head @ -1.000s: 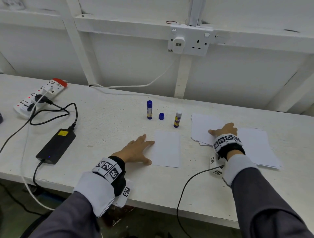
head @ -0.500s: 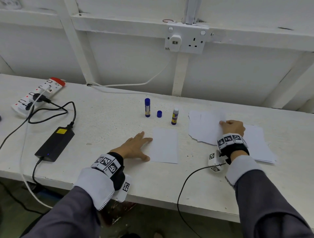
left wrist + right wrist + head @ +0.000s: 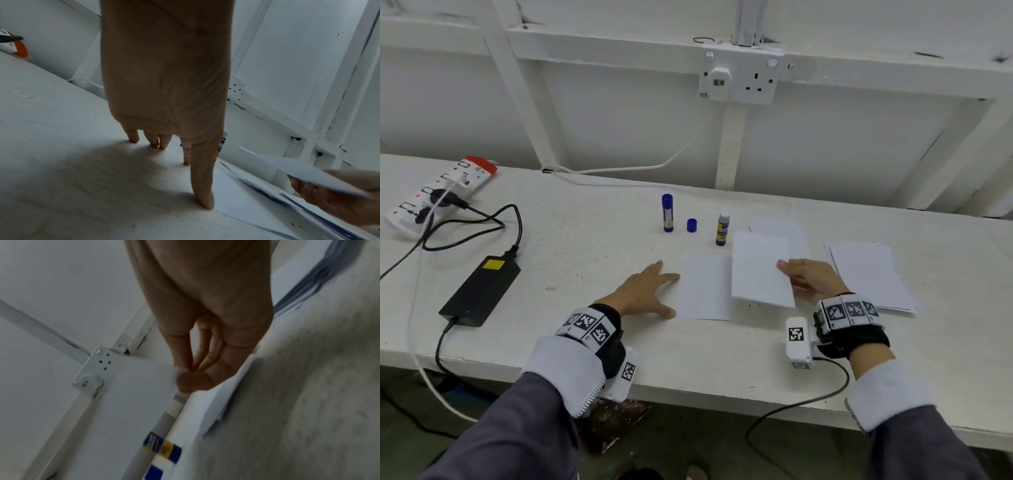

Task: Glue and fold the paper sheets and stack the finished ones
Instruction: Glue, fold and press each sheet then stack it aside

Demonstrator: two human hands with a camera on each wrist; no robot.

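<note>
I can't read the label on the uncapped glue stick (image 3: 723, 229) from the head view, too small; in the right wrist view it's (image 3: 162, 449) motion-blurred and its top is behind the held sheet (image 3: 131, 410). My right hand (image 3: 205, 321) has its fingertips under that sheet, hidden. The paper pile (image 3: 873, 277) is partly covered by my right hand (image 3: 810, 279). The left hand (image 3: 166, 91) hides most of the glue stick in its wrist view. Power strip (image 3: 431, 195) runs off the left edge.

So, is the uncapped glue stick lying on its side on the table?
No, the uncapped glue stick stands upright, beside its blue cap.
</note>
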